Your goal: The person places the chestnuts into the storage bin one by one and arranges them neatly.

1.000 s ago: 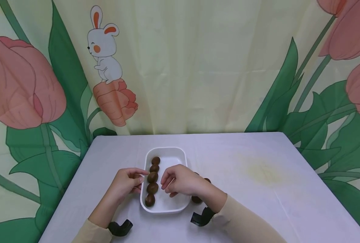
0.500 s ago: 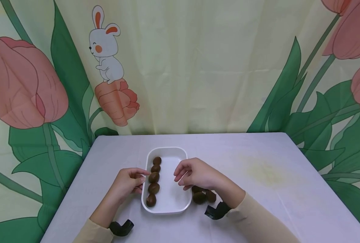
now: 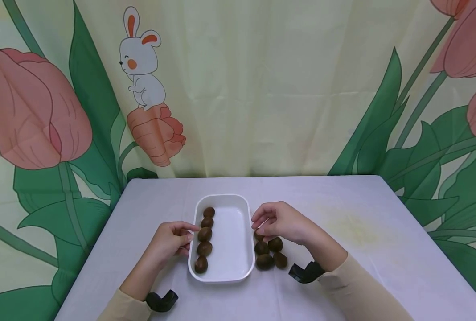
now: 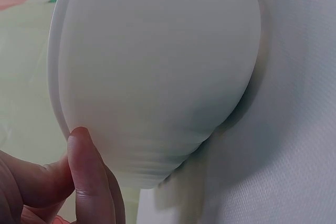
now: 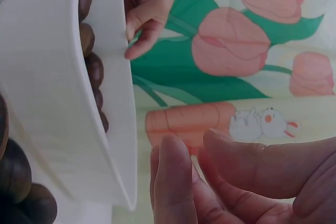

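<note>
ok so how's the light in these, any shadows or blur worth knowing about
Head view: soft, fairly even light, no obvious blur; left wrist: dim, a shadow on the white tablecloth along the base of the white tray, the curtain behind looking soft; right wrist: dim too, the loose chestnuts at lower left nearly black.

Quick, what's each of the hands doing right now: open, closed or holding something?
Left hand: holding the white tray at its rim.
Right hand: open, holding nothing, by the brown nuts beside the tray.
</note>
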Action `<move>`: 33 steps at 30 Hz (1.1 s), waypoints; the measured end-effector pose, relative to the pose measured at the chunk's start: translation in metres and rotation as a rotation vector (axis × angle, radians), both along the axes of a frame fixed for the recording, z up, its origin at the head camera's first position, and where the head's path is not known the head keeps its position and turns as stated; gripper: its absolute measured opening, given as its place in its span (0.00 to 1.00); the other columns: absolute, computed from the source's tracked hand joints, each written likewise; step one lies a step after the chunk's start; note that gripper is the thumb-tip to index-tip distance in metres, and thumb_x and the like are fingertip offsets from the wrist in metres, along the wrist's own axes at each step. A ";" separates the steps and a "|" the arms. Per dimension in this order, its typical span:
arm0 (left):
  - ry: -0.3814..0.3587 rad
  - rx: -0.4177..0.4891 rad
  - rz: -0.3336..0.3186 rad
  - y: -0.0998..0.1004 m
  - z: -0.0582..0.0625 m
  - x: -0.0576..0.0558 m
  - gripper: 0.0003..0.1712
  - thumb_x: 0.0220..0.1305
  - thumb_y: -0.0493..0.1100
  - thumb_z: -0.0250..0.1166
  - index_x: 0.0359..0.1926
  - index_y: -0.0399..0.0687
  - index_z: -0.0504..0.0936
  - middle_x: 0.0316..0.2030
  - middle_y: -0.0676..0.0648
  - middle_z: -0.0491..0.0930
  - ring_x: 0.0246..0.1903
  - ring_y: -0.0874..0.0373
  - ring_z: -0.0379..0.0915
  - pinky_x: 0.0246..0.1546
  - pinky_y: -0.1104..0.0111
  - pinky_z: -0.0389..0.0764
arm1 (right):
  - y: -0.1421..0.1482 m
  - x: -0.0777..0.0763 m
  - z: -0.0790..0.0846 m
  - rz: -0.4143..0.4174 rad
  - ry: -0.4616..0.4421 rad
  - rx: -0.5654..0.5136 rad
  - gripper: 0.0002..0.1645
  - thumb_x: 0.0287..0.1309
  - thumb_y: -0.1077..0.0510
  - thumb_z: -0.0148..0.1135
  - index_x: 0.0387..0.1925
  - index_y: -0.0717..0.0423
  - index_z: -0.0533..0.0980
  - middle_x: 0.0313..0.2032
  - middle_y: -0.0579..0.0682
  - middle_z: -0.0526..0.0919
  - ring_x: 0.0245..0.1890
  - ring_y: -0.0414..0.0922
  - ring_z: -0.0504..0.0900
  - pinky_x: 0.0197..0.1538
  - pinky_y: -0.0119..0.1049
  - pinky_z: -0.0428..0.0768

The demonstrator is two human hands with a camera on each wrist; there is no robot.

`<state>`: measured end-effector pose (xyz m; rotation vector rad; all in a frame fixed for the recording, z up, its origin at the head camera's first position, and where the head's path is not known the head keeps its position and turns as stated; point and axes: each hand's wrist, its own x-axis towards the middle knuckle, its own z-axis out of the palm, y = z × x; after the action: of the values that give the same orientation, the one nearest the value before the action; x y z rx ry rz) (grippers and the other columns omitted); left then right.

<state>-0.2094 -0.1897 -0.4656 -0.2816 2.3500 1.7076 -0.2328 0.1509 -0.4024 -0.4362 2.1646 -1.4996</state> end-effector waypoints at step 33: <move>-0.014 0.005 0.008 -0.001 0.003 0.002 0.13 0.70 0.30 0.69 0.51 0.44 0.92 0.35 0.42 0.85 0.26 0.53 0.82 0.27 0.67 0.87 | 0.039 -0.006 -0.049 -0.141 0.030 0.263 0.16 0.56 0.67 0.75 0.47 0.63 0.83 0.39 0.54 0.86 0.33 0.45 0.84 0.37 0.40 0.87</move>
<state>-0.2078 -0.1902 -0.4629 -0.3017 2.3373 1.7092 -0.2384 0.1898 -0.4519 -0.2210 2.4174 -1.2586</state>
